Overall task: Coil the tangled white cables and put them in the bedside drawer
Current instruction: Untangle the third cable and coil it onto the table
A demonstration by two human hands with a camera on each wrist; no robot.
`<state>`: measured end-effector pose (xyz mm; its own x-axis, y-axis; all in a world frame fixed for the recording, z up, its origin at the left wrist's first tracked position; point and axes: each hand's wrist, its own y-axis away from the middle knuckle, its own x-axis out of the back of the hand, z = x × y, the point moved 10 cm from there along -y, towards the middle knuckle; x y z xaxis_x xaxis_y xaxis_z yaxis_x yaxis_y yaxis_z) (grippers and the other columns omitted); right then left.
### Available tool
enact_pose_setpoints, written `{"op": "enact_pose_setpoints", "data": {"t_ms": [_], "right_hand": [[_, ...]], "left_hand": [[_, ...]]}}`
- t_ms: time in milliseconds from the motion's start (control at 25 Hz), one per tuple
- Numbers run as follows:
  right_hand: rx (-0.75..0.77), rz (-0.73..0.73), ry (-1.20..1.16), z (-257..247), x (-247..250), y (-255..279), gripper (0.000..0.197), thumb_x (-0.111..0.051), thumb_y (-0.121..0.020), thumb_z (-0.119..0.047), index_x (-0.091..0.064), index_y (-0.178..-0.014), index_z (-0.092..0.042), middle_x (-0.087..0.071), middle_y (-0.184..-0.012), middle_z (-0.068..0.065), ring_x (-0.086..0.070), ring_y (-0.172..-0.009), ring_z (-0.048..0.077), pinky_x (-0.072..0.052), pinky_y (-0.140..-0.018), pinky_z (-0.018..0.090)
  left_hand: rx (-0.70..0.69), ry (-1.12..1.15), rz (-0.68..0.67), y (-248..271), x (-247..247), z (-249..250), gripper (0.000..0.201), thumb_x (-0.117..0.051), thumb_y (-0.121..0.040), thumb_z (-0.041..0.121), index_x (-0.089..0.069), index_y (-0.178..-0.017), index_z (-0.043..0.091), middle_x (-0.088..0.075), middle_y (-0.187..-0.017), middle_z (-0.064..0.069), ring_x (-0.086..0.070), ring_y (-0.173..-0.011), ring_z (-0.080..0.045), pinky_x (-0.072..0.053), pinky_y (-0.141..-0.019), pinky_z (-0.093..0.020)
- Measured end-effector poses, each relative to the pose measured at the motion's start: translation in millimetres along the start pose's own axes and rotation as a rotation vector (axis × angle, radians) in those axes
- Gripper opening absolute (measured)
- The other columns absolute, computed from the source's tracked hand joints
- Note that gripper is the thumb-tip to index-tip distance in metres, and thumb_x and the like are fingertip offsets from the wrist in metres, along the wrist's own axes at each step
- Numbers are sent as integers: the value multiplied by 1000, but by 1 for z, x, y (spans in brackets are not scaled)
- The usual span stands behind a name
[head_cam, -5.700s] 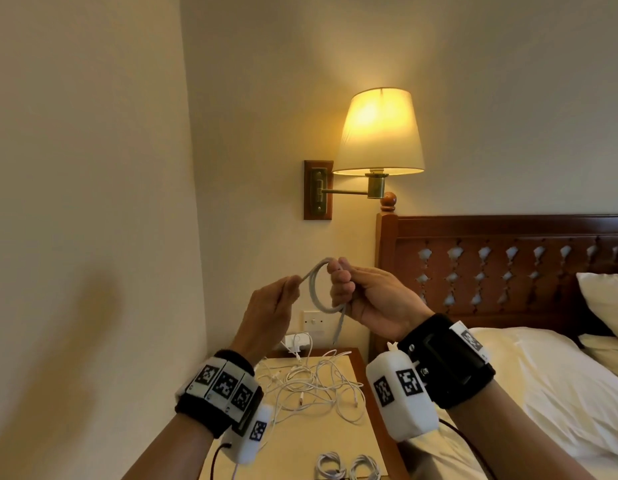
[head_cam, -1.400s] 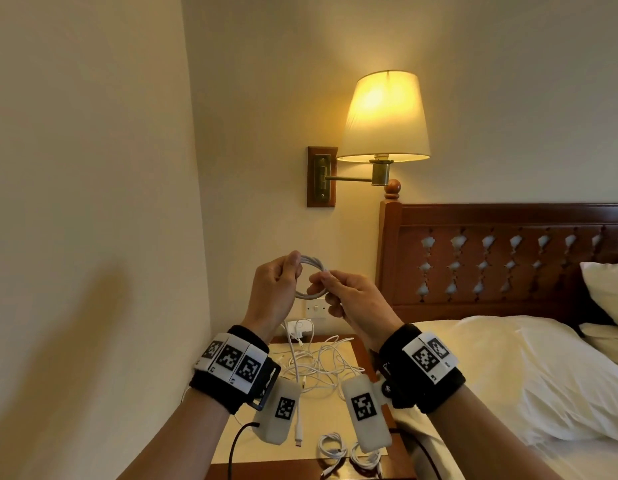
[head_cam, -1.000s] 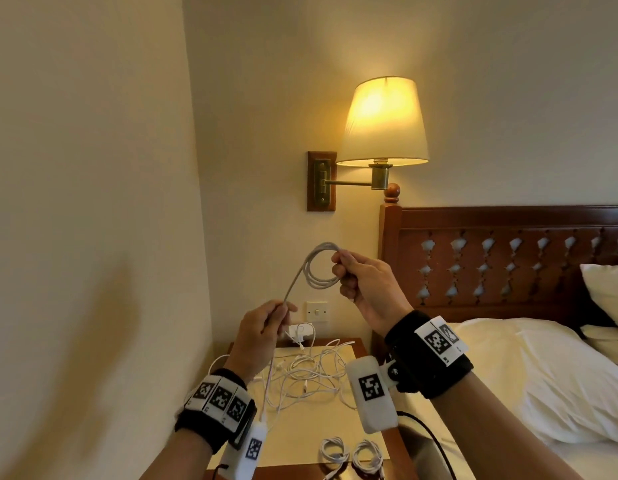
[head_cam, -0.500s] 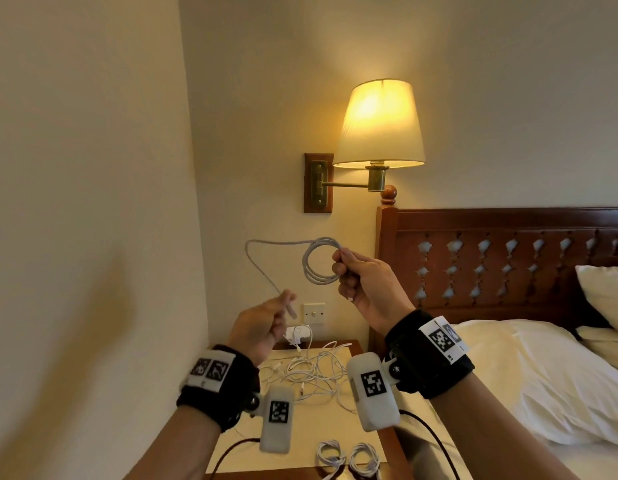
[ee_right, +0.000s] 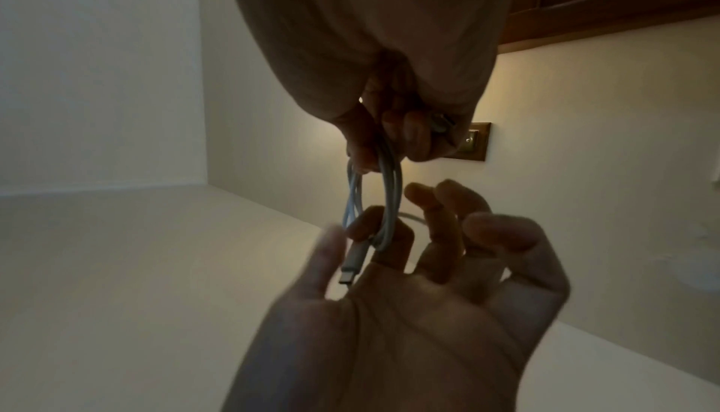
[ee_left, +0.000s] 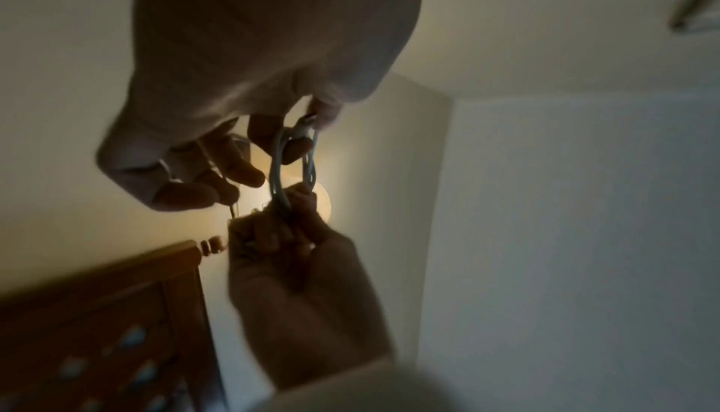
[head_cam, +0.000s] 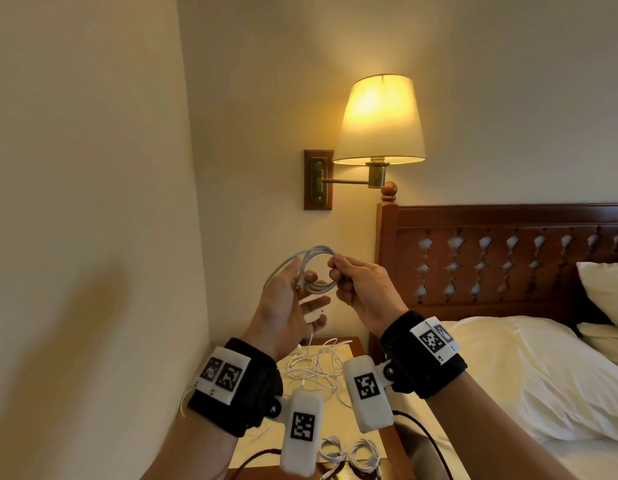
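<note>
A white cable (head_cam: 314,251) is wound into a small coil in the air before the wall. My right hand (head_cam: 335,268) pinches the coil's right side (ee_right: 389,197). Opposite it, palm up, my left hand (head_cam: 306,282) pinches the cable's plug end (ee_right: 352,264) between thumb and forefinger at the coil's left side (ee_left: 276,166); its other fingers are spread. A last loose loop (head_cam: 276,271) arcs over the left hand. A tangle of white cables (head_cam: 311,365) lies on the bedside table (head_cam: 266,441). Two coiled cables (head_cam: 332,450) (head_cam: 363,452) sit at its front edge. No drawer is in view.
A lit wall lamp (head_cam: 380,123) hangs above the hands. The wooden headboard (head_cam: 508,258) and the bed with white bedding (head_cam: 508,375) are on the right. A bare wall (head_cam: 86,237) closes the left side.
My left hand has risen from beside the table and brought the cable's end to the coil. The wide loose loop has shrunk. The right hand holds the coil in about the same place.
</note>
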<state>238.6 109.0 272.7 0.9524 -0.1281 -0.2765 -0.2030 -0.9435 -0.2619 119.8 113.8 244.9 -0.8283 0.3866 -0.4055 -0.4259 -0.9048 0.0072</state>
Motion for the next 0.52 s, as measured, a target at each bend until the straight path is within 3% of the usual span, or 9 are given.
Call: {"op": "enact_pose_setpoints", "data": {"t_ms": [120, 200, 240, 360, 440, 520], "right_hand": [[27, 44, 38, -4, 4, -3, 23, -53, -99, -20, -67, -86, -7, -54, -63, -1, -39, -46, 5, -32, -46, 18], [47, 89, 13, -9, 11, -6, 23, -53, -99, -19, -67, -86, -6, -54, -64, 0, -39, -46, 6, -32, -45, 18], [54, 108, -2, -13, 15, -9, 23, -53, -99, -18, -67, -86, -6, -53, -64, 1, -39, -47, 6, -32, -45, 18], [72, 152, 15, -22, 29, -15, 22, -53, -99, -18, -67, -88, -5, -54, -65, 1, -39, -48, 6, -33, -46, 18], [83, 184, 22, -27, 38, -18, 20, -55, -98, -17, -68, -88, -5, -55, -65, 2, -40, -48, 6, -35, -44, 17], [84, 207, 15, -31, 46, -19, 19, -56, -97, -16, -68, -88, -4, -57, -66, 3, -41, -47, 7, -36, -42, 16]], "left_hand": [[-254, -336, 113, 9, 1, 19, 26, -47, -102, 26, -64, -105, 5, -71, -95, -12, -65, -72, -19, -53, -62, -32], [-423, -585, 159, 18, 0, 29, 21, -44, -103, 17, -64, -106, 10, -73, -82, -10, -64, -57, -19, -55, -56, -34], [-517, -820, 152, 24, -5, 31, 21, -43, -102, 15, -64, -104, 12, -73, -80, -9, -65, -58, -22, -57, -58, -37], [-636, -1588, -97, 36, -36, -1, 27, -43, -96, 13, -65, -107, 24, -70, -95, -5, -65, -82, -28, -52, -72, -36], [-569, -1765, -285, 44, -42, -22, 26, -45, -96, 14, -66, -105, 27, -67, -100, -1, -61, -91, -23, -47, -75, -32], [-462, -1789, -425, 54, -42, -35, 24, -46, -97, 16, -68, -103, 26, -68, -102, 6, -60, -94, -14, -47, -81, -31]]}}
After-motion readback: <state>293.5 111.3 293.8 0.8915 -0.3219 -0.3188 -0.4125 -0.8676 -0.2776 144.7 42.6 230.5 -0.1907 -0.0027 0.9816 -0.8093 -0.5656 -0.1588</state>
